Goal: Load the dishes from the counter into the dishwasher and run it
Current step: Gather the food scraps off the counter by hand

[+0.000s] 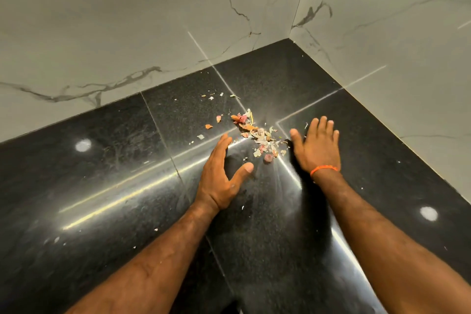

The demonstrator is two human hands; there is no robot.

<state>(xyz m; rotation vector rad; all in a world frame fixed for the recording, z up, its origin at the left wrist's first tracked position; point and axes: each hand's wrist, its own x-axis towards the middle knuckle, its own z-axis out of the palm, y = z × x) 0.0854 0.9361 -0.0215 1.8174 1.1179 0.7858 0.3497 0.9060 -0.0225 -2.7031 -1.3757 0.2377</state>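
A small heap of food scraps (257,135), pink, orange and pale peel bits, lies on the black granite counter (114,173) near its back corner. My left hand (221,176) stands on its edge just left of the heap, fingers straight, thumb spread toward the scraps. My right hand (317,146) lies flat on the counter just right of the heap, fingers straight and spread; an orange band circles its wrist. Neither hand holds anything. No dishes or dishwasher are in view.
Grey-veined marble walls (127,20) meet at the corner behind the counter. A few stray scraps (211,97) lie further back, and small crumbs dot the near counter. Ceiling lights reflect on the polished stone.
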